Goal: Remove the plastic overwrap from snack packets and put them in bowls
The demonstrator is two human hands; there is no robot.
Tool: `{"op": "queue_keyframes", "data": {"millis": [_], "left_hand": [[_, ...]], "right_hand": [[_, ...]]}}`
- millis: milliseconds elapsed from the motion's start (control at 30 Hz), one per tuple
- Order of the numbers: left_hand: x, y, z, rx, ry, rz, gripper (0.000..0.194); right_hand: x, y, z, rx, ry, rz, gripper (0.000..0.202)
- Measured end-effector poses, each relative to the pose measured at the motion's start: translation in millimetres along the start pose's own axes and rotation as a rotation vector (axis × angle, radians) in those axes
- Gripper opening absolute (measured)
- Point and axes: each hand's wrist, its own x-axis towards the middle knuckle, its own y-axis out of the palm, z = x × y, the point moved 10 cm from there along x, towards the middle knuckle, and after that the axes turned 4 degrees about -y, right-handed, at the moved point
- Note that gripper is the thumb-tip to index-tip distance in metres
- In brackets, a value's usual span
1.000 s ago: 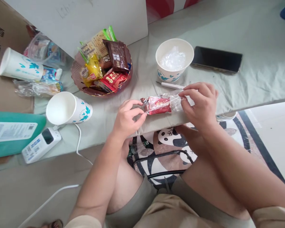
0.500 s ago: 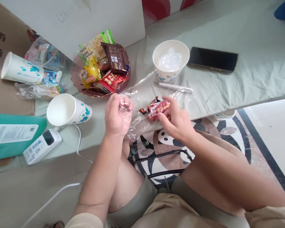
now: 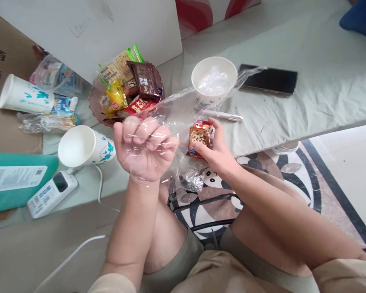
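Note:
My left hand point(image 3: 148, 150) is palm up with curled fingers, and clear plastic film point(image 3: 183, 101) is wrapped over it. The film stretches right, past the paper bowl point(image 3: 214, 77), towards the phone. My right hand point(image 3: 216, 150) pinches a red and brown snack packet point(image 3: 199, 136) between thumb and fingers, at the table's near edge. Behind my left hand, a pink glass bowl point(image 3: 94, 99) holds several wrapped snacks. A white pen-like stick point(image 3: 224, 115) lies just beyond the packet.
Two paper cups, one tipped at the far left point(image 3: 27, 94) and one nearer point(image 3: 85, 146), lie left. A green container point(image 3: 18, 179), a white device point(image 3: 52, 194) and its cable are at the near left. A black phone point(image 3: 270, 79) lies right; large boxes stand behind.
My left hand has turned and opened its fist somewhat, with the film now spread over its fingers. The film's far end has risen towards the phone. The packet now shows its cookie picture.

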Motion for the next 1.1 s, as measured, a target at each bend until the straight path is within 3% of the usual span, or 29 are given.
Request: {"op": "queue_keyframes", "data": {"millis": [100, 233, 367, 567, 733, 967, 1100], "left_hand": [[2, -17.0, 2, -0.033, 0.06, -0.039, 0.061], [6, -41.1, 8, -0.169, 0.114, -0.046, 0.054], [8, -61.5, 17, -0.175, 0.072, -0.105, 0.055], [3, -85.7, 20, -0.252, 0.038, -0.201, 0.055], [3, -104.9, 17, -0.311, 0.095, -0.184, 0.054], [-4, -144.4, 16, -0.611, 0.237, -0.276, 0.048], [-7, -170.6, 21, -0.563, 0.298, -0.257, 0.054]], "right_hand": [[4, -4, -4, 0.054, 0.035, -0.022, 0.104], [5, -7, 1, 0.322, 0.054, -0.062, 0.112], [2, -8, 12, 0.485, 0.092, -0.075, 0.105], [-4, -8, 10, 0.494, 0.177, -0.063, 0.073], [-11, 15, 2, 0.466, 0.267, 0.12, 0.057], [-17, 34, -4, 0.411, 0.281, 0.243, 0.048], [-16, 43, -10, 0.346, 0.263, 0.255, 0.049]]}}
